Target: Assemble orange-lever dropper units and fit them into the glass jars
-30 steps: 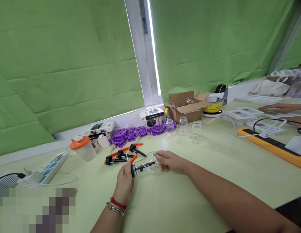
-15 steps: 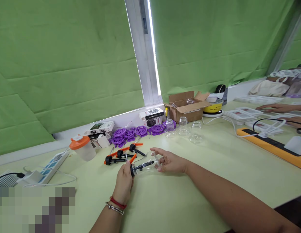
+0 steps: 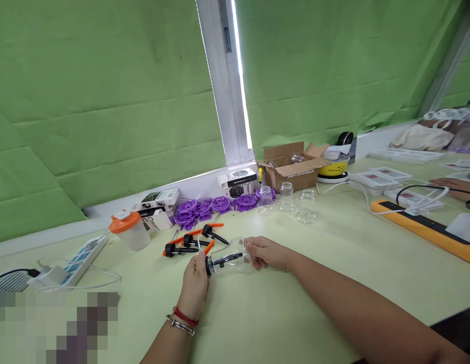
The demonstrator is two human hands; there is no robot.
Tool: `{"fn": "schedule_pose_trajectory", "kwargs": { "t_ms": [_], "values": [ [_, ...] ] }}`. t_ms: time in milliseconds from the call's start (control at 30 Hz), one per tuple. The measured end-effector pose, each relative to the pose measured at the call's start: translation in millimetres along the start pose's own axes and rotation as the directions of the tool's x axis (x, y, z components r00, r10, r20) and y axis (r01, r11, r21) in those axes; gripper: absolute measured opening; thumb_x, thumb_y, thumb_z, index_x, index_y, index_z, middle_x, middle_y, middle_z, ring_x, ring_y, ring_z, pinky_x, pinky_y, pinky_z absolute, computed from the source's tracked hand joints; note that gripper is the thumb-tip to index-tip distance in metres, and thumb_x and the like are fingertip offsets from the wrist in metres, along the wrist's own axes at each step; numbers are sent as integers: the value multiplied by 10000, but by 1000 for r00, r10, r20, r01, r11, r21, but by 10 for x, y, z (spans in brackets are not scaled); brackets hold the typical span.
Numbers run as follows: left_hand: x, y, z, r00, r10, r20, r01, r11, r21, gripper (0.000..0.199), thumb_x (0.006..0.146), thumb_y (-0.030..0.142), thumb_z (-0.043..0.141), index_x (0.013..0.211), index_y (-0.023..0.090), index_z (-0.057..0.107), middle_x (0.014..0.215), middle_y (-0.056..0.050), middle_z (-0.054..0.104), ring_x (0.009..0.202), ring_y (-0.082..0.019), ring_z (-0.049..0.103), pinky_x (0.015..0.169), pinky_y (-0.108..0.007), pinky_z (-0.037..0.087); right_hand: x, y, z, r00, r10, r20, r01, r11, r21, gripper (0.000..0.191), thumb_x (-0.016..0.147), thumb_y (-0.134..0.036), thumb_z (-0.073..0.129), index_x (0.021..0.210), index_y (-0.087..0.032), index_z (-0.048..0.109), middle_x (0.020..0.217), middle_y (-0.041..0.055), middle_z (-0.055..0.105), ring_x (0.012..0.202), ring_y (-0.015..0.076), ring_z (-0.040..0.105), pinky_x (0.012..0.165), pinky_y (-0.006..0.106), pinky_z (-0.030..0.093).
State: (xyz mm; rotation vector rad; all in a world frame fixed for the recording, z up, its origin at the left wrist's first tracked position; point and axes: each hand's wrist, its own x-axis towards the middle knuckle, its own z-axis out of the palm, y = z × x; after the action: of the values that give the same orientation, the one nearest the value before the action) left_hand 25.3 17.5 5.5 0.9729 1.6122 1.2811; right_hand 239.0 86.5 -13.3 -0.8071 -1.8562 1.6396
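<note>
Between my hands a clear bottle (image 3: pixel 237 265) lies on its side in the air, with a black stem (image 3: pixel 227 260) inside it. My left hand (image 3: pixel 196 279) is closed around the black cap (image 3: pixel 208 266) at the bottle's neck; an orange lever (image 3: pixel 209 247) shows beyond the fingers. My right hand (image 3: pixel 263 253) is wrapped round the bottle's base end, its fingers partly behind the glass. Just beyond lie several black caps with stems (image 3: pixel 185 251) and orange levers. Further right, several clear bottles (image 3: pixel 306 207) stand on the table.
Purple plastic wheel-like parts (image 3: pixel 220 205) lie along the wall between small printed boxes (image 3: pixel 159 217). An orange-lidded cup (image 3: pixel 130 232) and a white power strip (image 3: pixel 81 260) are at left. At right are an open carton (image 3: pixel 293 177), a yellow-orange power strip (image 3: pixel 428 230) and another person's hand (image 3: pixel 455 184).
My right hand's fingers have curled and closed on the bottle's base end, where they were more spread before. The other person's hands have drawn back to the right.
</note>
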Motion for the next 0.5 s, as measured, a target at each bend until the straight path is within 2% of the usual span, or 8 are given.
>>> {"fn": "schedule_pose_trajectory", "kwargs": {
  "t_ms": [100,167,267,367,433,500],
  "values": [
    [-1,-2,0,1000,15,5,-15,999,29,419,784,611,421,630,230,341,533,83,276,452,-88,245,450,-225,165,23,5,22,999,26,-34,-29,997,-78,643,796,-741,352,818,-135,566,556,-14,513,436,72,425,419,202,318],
    [-1,2,2,1000,-4,14,3,1000,25,421,787,611,418,628,233,324,522,90,253,441,-85,214,448,-227,155,22,1,35,997,45,-69,-52,992,-111,659,792,-756,322,784,-138,551,519,-24,482,435,75,399,437,212,334],
    [-9,20,6,999,-30,24,30,1000,2,424,791,610,418,627,234,313,515,95,246,428,-78,187,445,-228,142,7,-24,51,995,13,-102,-24,994,-106,668,786,-746,358,974,-135,557,653,-7,523,499,78,448,522,236,405],
    [-23,51,7,999,-38,28,39,999,-5,421,792,602,421,622,230,321,512,95,257,419,-72,184,440,-229,128,-3,-45,55,993,-62,-97,62,998,-12,710,786,-705,438,1295,-213,381,932,44,528,626,96,528,593,262,471],
    [-32,72,6,999,-42,26,43,999,-11,420,790,599,425,619,229,324,511,98,256,418,-69,181,439,-228,121,-8,-42,45,991,-103,-85,106,994,28,720,787,-674,481,1352,-267,296,1092,79,467,713,111,551,602,272,495],
    [-37,87,4,998,-56,16,56,998,-21,424,784,603,428,615,227,328,508,101,250,417,-66,179,438,-228,115,-17,-23,22,991,-124,-56,126,992,28,687,782,-620,551,1339,-288,323,1200,96,406,758,110,549,625,276,504]
  ]
}}
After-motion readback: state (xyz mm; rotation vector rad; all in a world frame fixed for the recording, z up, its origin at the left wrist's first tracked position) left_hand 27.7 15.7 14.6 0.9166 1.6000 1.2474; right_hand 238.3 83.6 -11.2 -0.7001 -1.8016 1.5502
